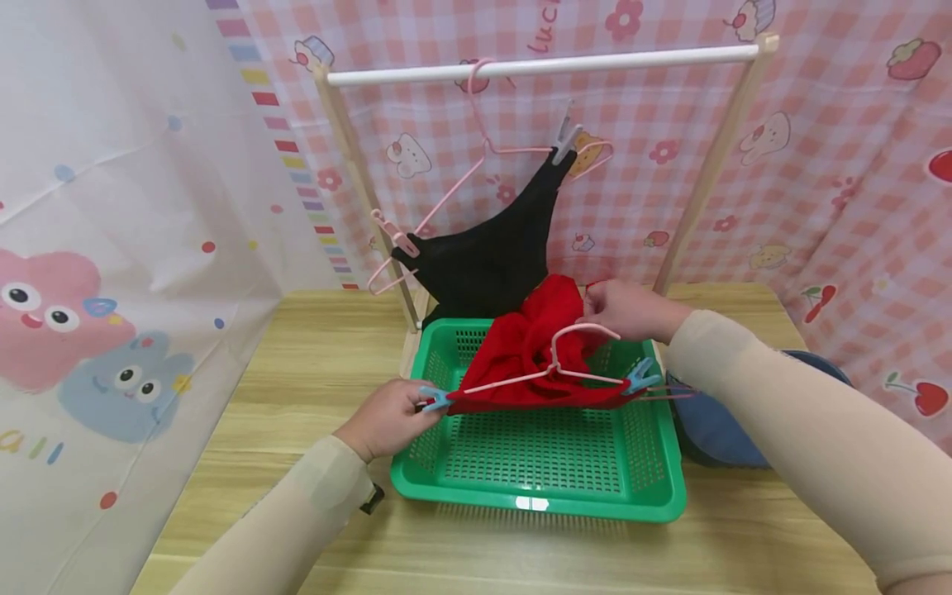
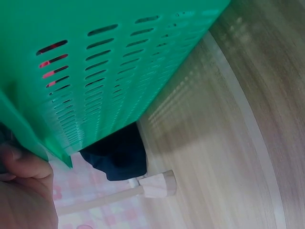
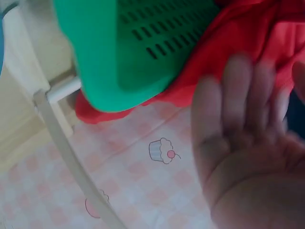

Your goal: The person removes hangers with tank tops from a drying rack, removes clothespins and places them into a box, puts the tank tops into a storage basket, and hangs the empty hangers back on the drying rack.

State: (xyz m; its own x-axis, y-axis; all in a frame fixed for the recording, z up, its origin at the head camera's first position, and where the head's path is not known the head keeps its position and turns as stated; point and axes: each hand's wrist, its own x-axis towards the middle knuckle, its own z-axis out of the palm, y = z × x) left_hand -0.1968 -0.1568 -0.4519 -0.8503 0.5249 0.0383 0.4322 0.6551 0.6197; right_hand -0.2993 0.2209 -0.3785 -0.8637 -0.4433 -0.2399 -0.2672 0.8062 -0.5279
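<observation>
My left hand [image 1: 394,419] grips the left end of a pink clothes hanger [image 1: 521,379], its fingertips right at a light blue clothespin [image 1: 436,398]. A second blue clothespin [image 1: 640,376] fastens a red garment [image 1: 513,343] to the hanger's right arm. The garment spreads over a green basket [image 1: 531,502], bunched toward its back rim. Over that bunched part is my right hand [image 1: 632,309]; the right wrist view shows its fingers [image 3: 236,90] extended beside the red cloth. In the left wrist view, my curled left hand [image 2: 26,186] is near the basket's rim.
Behind the basket stands a rack with a white rail [image 1: 550,66] and wooden posts. From it hangs another pink hanger [image 1: 476,107], tilted, with a black garment [image 1: 491,256] clipped on by clothespins. A blue container [image 1: 725,430] stands right of the basket, partly under my right forearm.
</observation>
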